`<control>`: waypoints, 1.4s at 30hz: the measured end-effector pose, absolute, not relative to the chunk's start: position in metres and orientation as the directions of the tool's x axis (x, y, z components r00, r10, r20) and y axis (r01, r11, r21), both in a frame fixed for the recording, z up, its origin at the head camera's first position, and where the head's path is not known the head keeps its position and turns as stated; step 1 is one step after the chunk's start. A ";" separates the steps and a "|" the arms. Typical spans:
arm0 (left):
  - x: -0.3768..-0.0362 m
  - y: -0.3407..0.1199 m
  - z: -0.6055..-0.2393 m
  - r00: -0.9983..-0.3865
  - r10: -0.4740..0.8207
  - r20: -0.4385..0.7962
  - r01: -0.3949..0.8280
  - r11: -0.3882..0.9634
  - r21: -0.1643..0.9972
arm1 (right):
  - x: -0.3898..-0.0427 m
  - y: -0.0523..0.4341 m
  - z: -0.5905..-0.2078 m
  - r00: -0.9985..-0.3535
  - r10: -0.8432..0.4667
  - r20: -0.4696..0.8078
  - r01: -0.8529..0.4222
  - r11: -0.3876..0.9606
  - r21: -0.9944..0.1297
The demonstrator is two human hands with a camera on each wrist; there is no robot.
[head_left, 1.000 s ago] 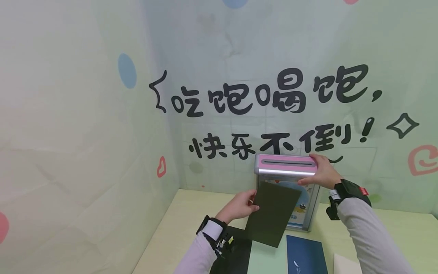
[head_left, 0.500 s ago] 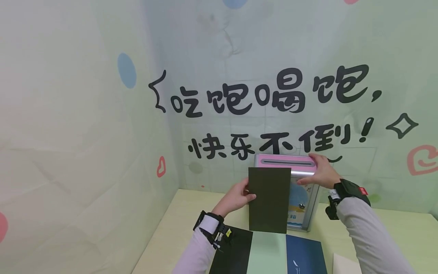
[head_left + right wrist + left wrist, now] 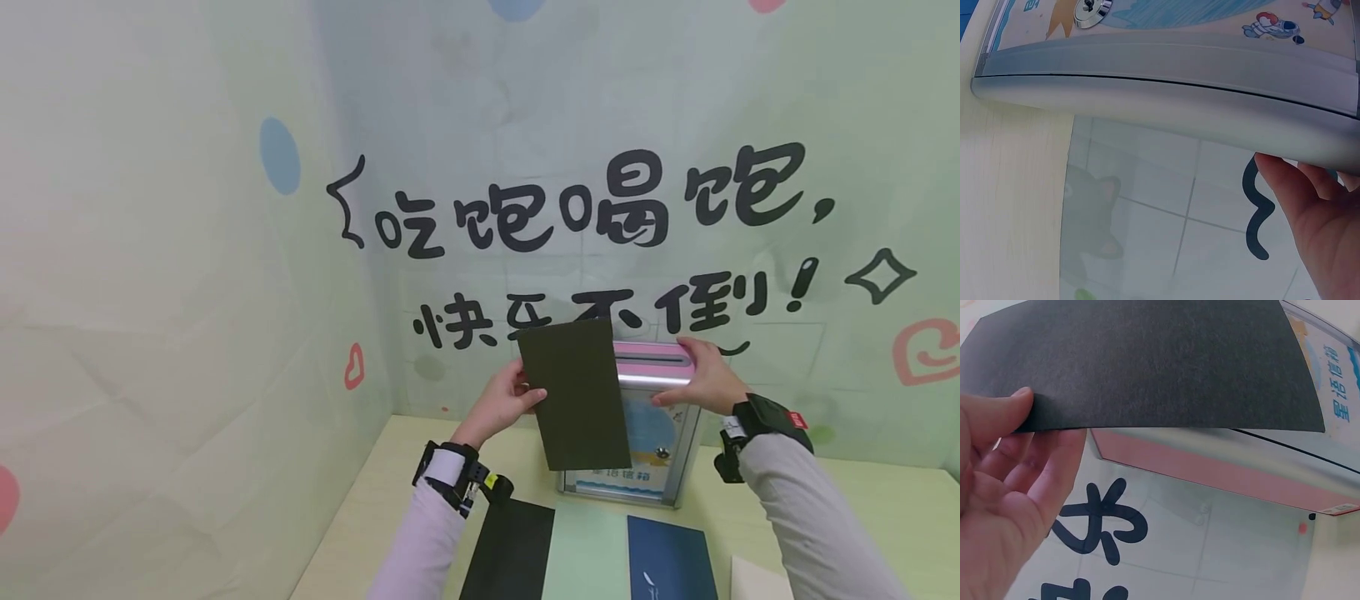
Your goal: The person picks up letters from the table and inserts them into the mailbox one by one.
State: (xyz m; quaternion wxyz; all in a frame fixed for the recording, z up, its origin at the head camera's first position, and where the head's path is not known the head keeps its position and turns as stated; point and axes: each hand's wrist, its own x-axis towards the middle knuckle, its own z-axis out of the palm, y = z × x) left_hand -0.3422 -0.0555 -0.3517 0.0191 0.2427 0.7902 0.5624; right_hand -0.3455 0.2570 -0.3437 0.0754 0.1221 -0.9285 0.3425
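Observation:
My left hand [image 3: 495, 406] pinches a flat dark olive card [image 3: 576, 400] by its left edge, thumb on the near face and fingers behind. The card is raised upright and leans a little left, overlapping the left part of a letter box [image 3: 654, 373] in the head view. That box has a pink top with a long slot [image 3: 656, 358], whose left part is hidden behind the card. My right hand [image 3: 707, 379] grips the box's upper right corner. In the left wrist view the card [image 3: 1160, 369] covers much of the box front; the right wrist view shows the box's silver side [image 3: 1147, 112].
On the pale wooden table [image 3: 405, 467] before the box lie a black card [image 3: 510, 550], a mint green one [image 3: 588, 550], a navy one [image 3: 671, 554] with a white print, and a cream one [image 3: 757, 579]. A printed wall [image 3: 480, 275] rises behind.
My left hand has raised the dark olive card from low in front of the box to above its top edge, turning it from a right lean to a slight left lean. The right hand stays put.

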 end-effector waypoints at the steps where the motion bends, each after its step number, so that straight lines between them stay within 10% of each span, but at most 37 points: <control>1: -0.342 -0.056 -0.350 -0.884 0.397 0.247 0.359 0.238 0.903 | -0.345 0.257 -0.344 -0.958 -0.176 0.225 -0.280 0.735 -0.618; 42: -0.358 -0.064 -0.249 -0.865 0.307 0.398 0.475 0.244 0.845 | -0.345 0.255 -0.344 -0.968 -0.156 0.196 -0.246 0.739 -0.627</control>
